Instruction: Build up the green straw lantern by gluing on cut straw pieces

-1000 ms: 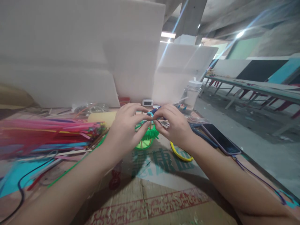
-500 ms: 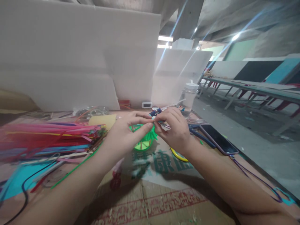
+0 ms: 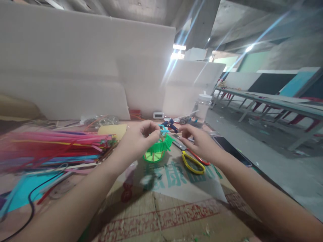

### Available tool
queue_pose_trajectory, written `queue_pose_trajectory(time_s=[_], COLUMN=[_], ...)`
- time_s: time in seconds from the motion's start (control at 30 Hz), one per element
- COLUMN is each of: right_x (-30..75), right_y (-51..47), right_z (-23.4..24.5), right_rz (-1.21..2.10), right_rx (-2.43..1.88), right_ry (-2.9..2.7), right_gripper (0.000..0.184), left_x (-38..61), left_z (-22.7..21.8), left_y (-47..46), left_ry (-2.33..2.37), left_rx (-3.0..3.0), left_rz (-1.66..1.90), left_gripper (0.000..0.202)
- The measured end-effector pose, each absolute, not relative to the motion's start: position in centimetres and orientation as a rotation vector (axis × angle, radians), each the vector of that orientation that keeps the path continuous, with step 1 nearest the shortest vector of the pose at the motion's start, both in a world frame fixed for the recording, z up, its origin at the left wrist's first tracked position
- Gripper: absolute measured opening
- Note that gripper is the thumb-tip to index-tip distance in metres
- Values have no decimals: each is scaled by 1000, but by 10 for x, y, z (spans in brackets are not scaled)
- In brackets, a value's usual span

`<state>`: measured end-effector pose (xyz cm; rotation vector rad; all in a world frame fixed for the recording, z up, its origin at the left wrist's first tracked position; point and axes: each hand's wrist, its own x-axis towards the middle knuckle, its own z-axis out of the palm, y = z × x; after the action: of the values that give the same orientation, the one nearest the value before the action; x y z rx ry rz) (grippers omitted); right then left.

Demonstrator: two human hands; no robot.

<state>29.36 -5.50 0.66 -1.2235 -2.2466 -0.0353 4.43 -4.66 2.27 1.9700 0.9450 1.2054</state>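
My left hand [image 3: 137, 141] is closed in a pinch on the rim of a small green pipe-cleaner basket [image 3: 157, 149] that rests on the cardboard. A bit of light-blue pipe cleaner [image 3: 163, 128] sticks up at the pinch. My right hand [image 3: 200, 143] hovers just right of the basket, fingers loosely curled and apart, nothing visible in them. Directly under that hand lie yellow-handled scissors [image 3: 192, 162].
A pile of coloured pipe cleaners [image 3: 55, 148] fills the left of the cardboard-covered table [image 3: 164, 208]. A phone [image 3: 233, 151] lies at the right edge, a clear jar [image 3: 203, 106] and a blue glue gun [image 3: 170, 124] behind. White foam boards [image 3: 75, 74] stand at the back.
My right hand has let go of the piece at the basket top and drawn away to the right, uncovering the scissors. My left hand keeps its pinch.
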Motion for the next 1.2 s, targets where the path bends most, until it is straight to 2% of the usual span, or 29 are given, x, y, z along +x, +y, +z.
queue_pose_trajectory(time_s=[0.13,0.2,0.37,0.5,0.57,0.7,0.77,0.97,1.2], right_x=[327,337,341,345,350,353,349,328,310], right_y=[-51,-50,-45,-37,-33,-33,-39,-65,-80], right_z=[-22,-38,-68,-78,-77,-67,-60,-50,-49], right_rz=[120,180,138,165,227,324,347,302,469], right_rx=[-1738,-1845,-1874,-1917,-1838,-1513,-1411,-1344,-1303], right_ry=[-2412,-2459,-2449,-2321,-2223,-1998,-1858,-1887,-1998], right_gripper=[55,67,69,86,82,54,48,58,64], left_x=[44,44,47,48,47,44,44,51,63], left_z=[24,24,23,25,26,28,28,19,8], left_y=[-47,-49,-50,-49,-48,-47,-45,-41,-44], left_ry=[815,767,727,771,787,841,855,731,672], left_rx=[1819,1755,1657,1610,1548,1453,1438,1371,1358], left_rz=[1215,1210,1230,1261,1267,1251,1249,1173,1104], left_gripper=[15,15,18,15,19,28,31,36,36])
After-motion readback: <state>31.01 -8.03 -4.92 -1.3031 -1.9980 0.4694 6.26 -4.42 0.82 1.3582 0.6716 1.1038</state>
